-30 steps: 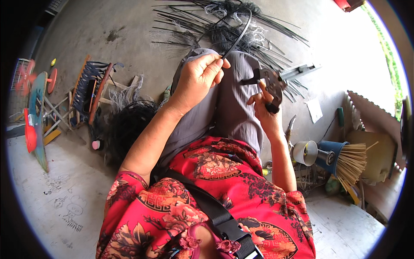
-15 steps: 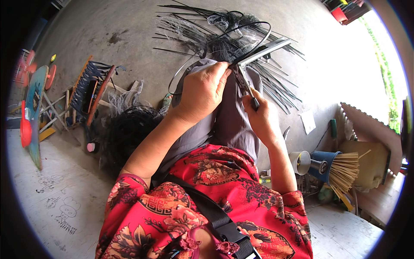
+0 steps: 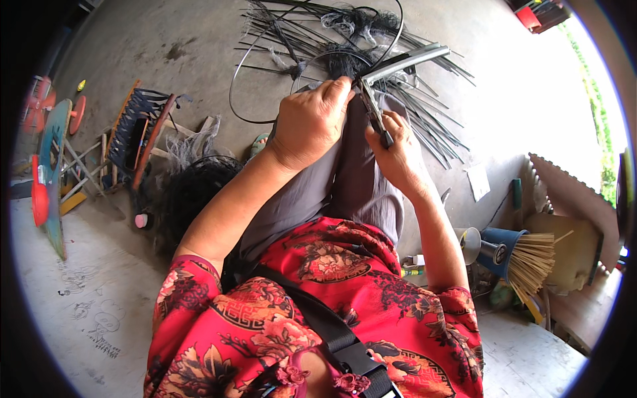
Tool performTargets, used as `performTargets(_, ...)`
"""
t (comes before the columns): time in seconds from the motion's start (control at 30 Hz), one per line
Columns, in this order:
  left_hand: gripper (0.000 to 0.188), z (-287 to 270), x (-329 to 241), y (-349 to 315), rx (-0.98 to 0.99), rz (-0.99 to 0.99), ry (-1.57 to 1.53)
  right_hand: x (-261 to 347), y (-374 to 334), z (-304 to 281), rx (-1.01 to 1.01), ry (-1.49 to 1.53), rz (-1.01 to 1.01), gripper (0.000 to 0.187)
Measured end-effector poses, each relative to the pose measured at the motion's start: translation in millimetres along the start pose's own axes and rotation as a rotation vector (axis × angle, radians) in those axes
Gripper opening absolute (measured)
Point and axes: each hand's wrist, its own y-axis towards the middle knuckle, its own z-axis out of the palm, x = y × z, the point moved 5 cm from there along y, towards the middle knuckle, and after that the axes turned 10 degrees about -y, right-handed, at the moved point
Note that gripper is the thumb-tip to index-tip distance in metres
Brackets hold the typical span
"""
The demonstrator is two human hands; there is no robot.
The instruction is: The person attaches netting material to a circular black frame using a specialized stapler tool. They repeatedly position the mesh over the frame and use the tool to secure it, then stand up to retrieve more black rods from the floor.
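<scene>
My left hand (image 3: pixel 310 123) is closed in a pinch on a thin dark hoop (image 3: pixel 232 89), whose loops bow out to the left and up past my knees. Bunched black netting (image 3: pixel 342 61) lies just beyond the fingertips. In my right hand (image 3: pixel 398 156) are staple pliers (image 3: pixel 406 64) with a long silver magazine slanting up to the right. The fingers wrap the dark handles, and the jaws meet the hoop beside my left fingertips. What sits between the jaws is hidden.
Black rods (image 3: pixel 424 123) and netting are spread on the concrete floor ahead. A dark heap of netting (image 3: pixel 199 189) lies by my left leg, near a small folding chair (image 3: pixel 142 132) and a fan (image 3: pixel 50 172). A blue bucket of sticks (image 3: pixel 497 249) stands at right.
Both hands have shifted slightly up and away, with the pliers and hoop. The hoop's left loop has swung outward, and netting hangs across it.
</scene>
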Motion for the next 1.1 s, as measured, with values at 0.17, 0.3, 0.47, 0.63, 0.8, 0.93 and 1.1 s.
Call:
performTargets(0.17,0.016,-6.7,-4.6,0.9,0.006,0.04,-0.062,-21.9,2.8,19.4,0.212,0.261,0.157,0.033)
performTargets(0.3,0.011,16.8,27.2,-1.7,0.014,-0.05,-0.025,-36.4,25.6,52.8,-0.067,0.002,0.087,0.035)
performTargets(0.47,0.012,-7.8,31.2,-1.9,0.004,-0.194,-0.075,16.9,18.3,-1.3,-0.018,-0.241,-0.058,0.04)
performTargets(0.63,0.013,-17.6,26.0,-3.5,0.026,-0.237,-0.077,32.5,16.1,-50.6,0.404,-0.051,0.117,0.037)
performTargets(0.8,0.024,-39.5,31.8,6.3,-0.052,-0.412,-0.435,12.0,-15.8,-51.9,0.154,-0.005,-0.058,0.041)
performTargets(0.93,0.024,-52.0,43.1,2.9,-0.066,-0.448,-0.518,29.2,-51.4,-50.8,0.431,-0.072,-0.032,0.043)
performTargets(1.1,0.029,-101.3,41.9,21.6,-0.255,-0.46,-0.785,42.3,-87.6,-27.7,0.824,0.145,-0.216,0.06)
